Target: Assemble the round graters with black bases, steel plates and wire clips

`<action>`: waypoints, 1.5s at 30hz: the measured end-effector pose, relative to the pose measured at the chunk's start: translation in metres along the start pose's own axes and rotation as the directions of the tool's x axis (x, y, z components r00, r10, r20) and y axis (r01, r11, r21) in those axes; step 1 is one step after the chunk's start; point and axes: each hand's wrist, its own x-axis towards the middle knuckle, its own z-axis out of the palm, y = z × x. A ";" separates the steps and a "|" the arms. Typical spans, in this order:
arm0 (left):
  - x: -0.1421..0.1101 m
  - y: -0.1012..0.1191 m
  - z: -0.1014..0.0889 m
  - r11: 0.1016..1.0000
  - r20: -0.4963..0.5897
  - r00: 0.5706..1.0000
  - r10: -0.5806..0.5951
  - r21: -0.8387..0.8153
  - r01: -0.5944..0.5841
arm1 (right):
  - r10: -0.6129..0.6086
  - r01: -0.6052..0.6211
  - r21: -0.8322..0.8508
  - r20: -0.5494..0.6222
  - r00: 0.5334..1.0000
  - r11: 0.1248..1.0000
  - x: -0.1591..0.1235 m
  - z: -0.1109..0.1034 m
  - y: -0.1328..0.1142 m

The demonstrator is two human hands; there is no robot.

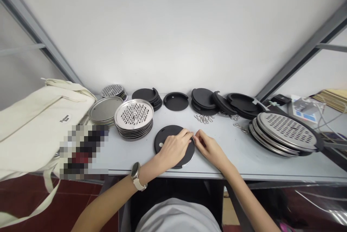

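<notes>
A round black plate [173, 129] lies on the table in front of me, with a pale hole near its left side and a thin shiny edge at lower right. My left hand [175, 148] rests across it, fingers bent together over its right rim. At that same rim my right hand [208, 147] is closed, thumb and curled fingers meeting the left fingertips. Whatever is between the right fingers is too small or hidden to make out. Bent wire clips [204, 118] lie beyond my hands.
Left stand stacked perforated metal grater discs [134, 114] and plain metal discs [105, 109]. Black round holders [176, 101] line the wall. At right is a pile of grater discs [288, 130] in black holders. A cream bag [40, 123] covers the table's left end.
</notes>
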 end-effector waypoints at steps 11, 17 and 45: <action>-0.001 -0.001 -0.001 0.999 -0.011 0.999 0.038 -0.018 -0.038 | -0.033 0.033 0.009 0.013 0.999 0.999 0.000 0.000 -0.001; -0.001 -0.001 -0.001 0.999 -0.012 0.999 0.039 -0.036 -0.040 | -0.039 0.039 -0.048 0.003 0.999 0.998 0.000 0.000 -0.001; -0.001 -0.003 0.001 0.997 -0.024 0.999 0.038 -0.060 -0.040 | -0.068 0.069 -0.139 0.008 0.998 0.988 -0.001 0.001 0.001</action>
